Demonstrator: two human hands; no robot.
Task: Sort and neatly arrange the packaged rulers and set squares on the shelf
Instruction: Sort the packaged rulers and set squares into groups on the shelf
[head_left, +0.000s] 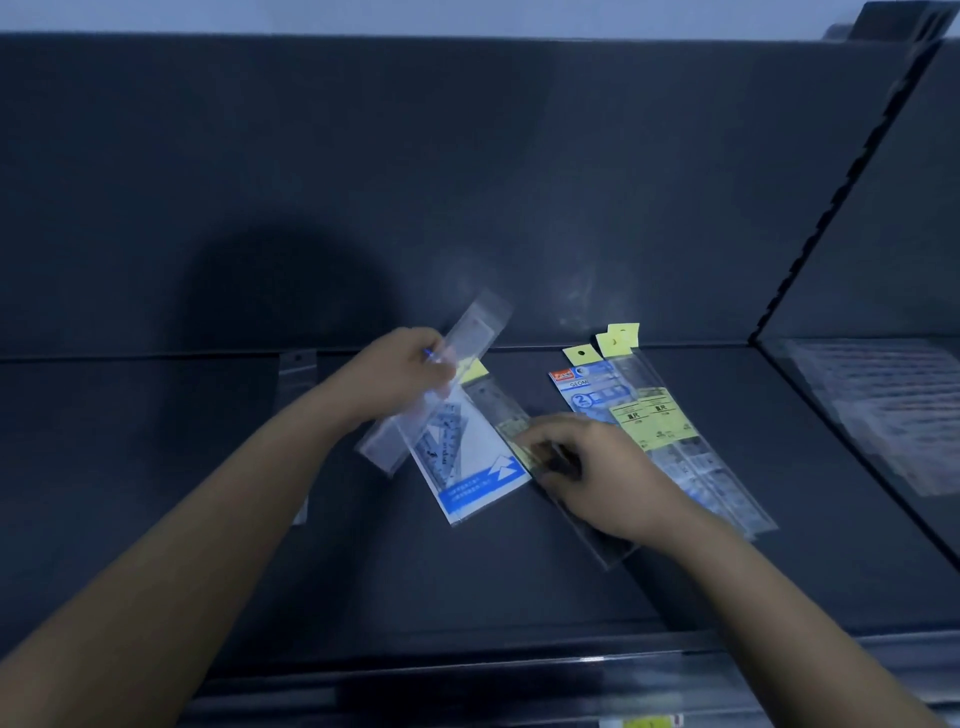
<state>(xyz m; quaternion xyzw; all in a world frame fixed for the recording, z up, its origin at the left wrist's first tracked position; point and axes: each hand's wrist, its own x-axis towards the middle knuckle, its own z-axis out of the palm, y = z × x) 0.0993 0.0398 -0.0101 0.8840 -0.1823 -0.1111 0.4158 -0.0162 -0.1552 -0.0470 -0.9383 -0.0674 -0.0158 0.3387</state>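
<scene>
Our left hand (410, 371) grips a clear ruler pack (470, 332) near its middle, holding it tilted above the shelf (363, 571). Our right hand (602, 473) curls its fingers onto a dark ruler pack (498, 405) that lies flat. Between the two lies a blue-and-white set square pack (467, 467). A stack of yellow-labelled packs (670, 441) rests just right of the right hand.

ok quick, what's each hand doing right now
left hand: grips a clear ruler pack, lifted off the shelf.
right hand: fingers curled on a dark ruler pack lying on the shelf.
</scene>
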